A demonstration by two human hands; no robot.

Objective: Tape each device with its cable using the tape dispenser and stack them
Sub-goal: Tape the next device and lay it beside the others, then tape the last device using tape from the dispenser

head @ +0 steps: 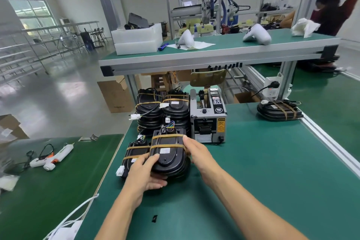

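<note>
Near the left edge of the green bench [253, 161], just in front of the tape dispenser [208, 117], both hands are on a taped device [168, 154] that sits on top of a short stack. Left hand [144, 175] has its grip curled around the near left end, thumb on top and fingers tucked underneath, while the right hand [196, 152] pinches the right side up by the two brown tape bands. So both grips are clamped on the same device. Its long axis runs away from the person, wire end pointing toward the taller stacks [162, 111] at the back. Another taped device [134, 154] lies right beside it on the left, touching or nearly so. My guess is the stacking step is in hand, and since the device sits squarely between the two hands, neither one is really nearer. One more taped stack [278, 112] sits well apart by the right edge.
</note>
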